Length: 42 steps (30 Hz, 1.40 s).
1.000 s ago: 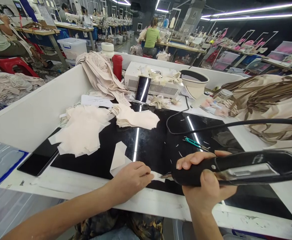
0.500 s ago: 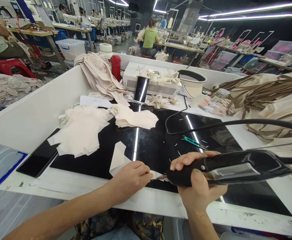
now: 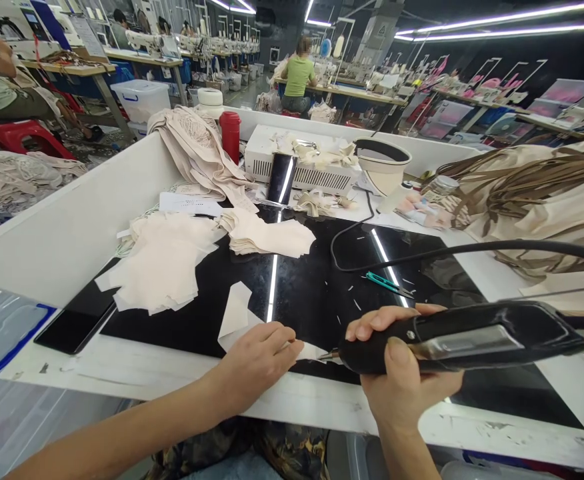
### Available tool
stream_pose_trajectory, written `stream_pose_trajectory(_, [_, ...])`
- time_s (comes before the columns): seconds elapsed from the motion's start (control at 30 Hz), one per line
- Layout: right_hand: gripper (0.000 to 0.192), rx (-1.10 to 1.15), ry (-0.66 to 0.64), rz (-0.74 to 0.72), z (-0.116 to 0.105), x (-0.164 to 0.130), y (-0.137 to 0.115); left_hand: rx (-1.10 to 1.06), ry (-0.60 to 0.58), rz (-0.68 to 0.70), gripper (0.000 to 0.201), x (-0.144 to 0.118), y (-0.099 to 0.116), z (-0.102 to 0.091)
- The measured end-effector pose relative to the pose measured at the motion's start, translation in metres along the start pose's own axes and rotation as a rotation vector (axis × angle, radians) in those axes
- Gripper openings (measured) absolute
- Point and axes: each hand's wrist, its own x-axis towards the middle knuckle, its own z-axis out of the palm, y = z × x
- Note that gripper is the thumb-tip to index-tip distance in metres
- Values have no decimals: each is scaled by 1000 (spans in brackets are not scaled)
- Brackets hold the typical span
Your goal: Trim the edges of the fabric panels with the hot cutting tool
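Observation:
My left hand (image 3: 259, 363) has its fingers bent together on a small cream fabric piece (image 3: 237, 313), pressing it against the glossy black board (image 3: 307, 297). The piece's wide end lies left of the hand; a narrow end sticks out on the right. Wrapped in my right hand (image 3: 397, 380) is a black corded handheld tool (image 3: 472, 340). Its thin metal tip points left, at the narrow fabric end; whether they touch I cannot tell. A stack of cream fabric pieces (image 3: 159, 263) and a second fabric stack (image 3: 275, 237) lie farther back.
Teal thread snips (image 3: 385, 283) and thin scraps lie beyond my right hand. The tool's black cable (image 3: 522, 245) crosses the right side. A phone (image 3: 79, 327) rests at left. Behind stand a white vented box (image 3: 317, 177) and a red bottle (image 3: 230, 137). Co-workers sit farther off.
The tool and my right hand have shifted slightly right, and more of the metal tip and fabric end shows. My left hand stays nearly in place on the fabric.

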Motion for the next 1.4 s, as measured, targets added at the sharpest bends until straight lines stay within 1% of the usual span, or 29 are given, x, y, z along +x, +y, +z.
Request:
stream_pose_trajectory(0.07, [39,-24,1,-8,-2,-4,-2,68,-20,-23,28,-5,5,-2])
stream_pose_trajectory(0.13, [40,-55,9,-12,-4,-8,-4,124,-71,-36,30,-10,10,-2])
stream_pose_trajectory(0.23, [41,-82,25,-12,-5,-13,-7,139,-133,-69,32,-16,13,1])
stream_pose_trajectory(0.33, [41,-95,40,-13,-6,-16,-11,109,-107,-80,33,-16,13,3])
stream_pose_trajectory(0.4, [42,-106,48,-11,-6,-19,-12,72,-80,-75,32,-15,12,2])
stream_pose_trajectory(0.47, [44,-113,47,-13,-7,-22,-13,34,-78,-76,32,-14,10,-1])
stream_pose_trajectory(0.53, [45,-113,37,-10,-8,-24,-14,13,-99,-84,31,-14,9,-3])
stream_pose_trajectory(0.63, [44,-101,21,-13,-9,-26,-14,19,-161,-74,29,-17,8,-3])
stream_pose_trajectory(0.7, [44,-97,19,-11,-9,-26,-14,47,-195,-57,25,-18,10,-2])
stream_pose_trajectory(0.77, [45,-101,21,-9,-9,-25,-14,86,-205,-50,21,-19,14,-1])
stream_pose_trajectory(0.8, [46,-105,23,-8,-9,-25,-14,100,-206,-53,25,-18,17,-1])
stream_pose_trajectory(0.97, [45,-116,24,-1,-10,-26,-15,140,-208,-70,72,-16,29,-3])
stream_pose_trajectory(1.03, [45,-108,19,9,-10,-25,-16,157,-208,-66,80,-17,32,-2])
stream_pose_trajectory(1.1, [45,-92,18,14,-8,-22,-17,155,-217,-72,80,-20,33,1])
stream_pose_trajectory(1.23, [43,-37,57,-20,4,-12,-15,102,-228,-103,67,-28,34,9])
stream_pose_trajectory(1.33, [44,3,77,-37,14,-5,-8,89,-224,-111,66,-32,33,12])
stream_pose_trajectory(1.4, [44,14,53,-21,18,-5,-2,105,-211,-103,69,-32,33,12])
